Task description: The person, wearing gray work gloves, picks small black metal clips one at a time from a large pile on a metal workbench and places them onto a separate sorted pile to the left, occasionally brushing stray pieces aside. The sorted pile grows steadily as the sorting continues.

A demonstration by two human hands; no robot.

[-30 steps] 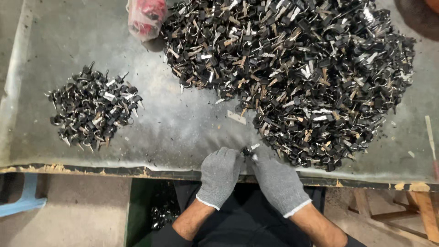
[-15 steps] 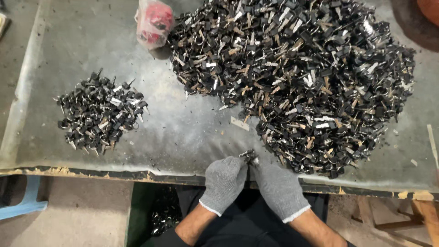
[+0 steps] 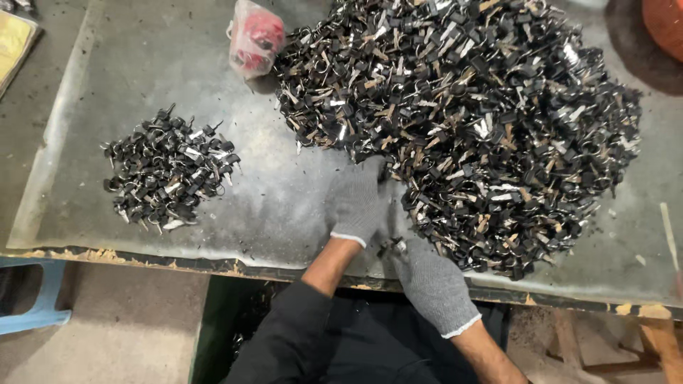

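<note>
Both my hands wear grey knit gloves. My left hand (image 3: 356, 199) stretches forward over the grey table top (image 3: 142, 85), its fingers touching the near edge of the big heap of small black and silver metal parts (image 3: 484, 114). My right hand (image 3: 427, 281) stays at the table's front edge, pinching one small black and silver part (image 3: 393, 247) between its fingertips. A much smaller pile of the same parts (image 3: 167, 174) lies at the left.
A clear plastic bag with red contents (image 3: 255, 39) sits at the back beside the big heap. An orange object (image 3: 665, 21) shows at the top right corner. A blue stool (image 3: 35, 313) stands below the table at left. The table's front edge is chipped.
My left hand has left the right hand and reached forward to the edge of the big heap. The right hand still holds its small part near the front edge.
</note>
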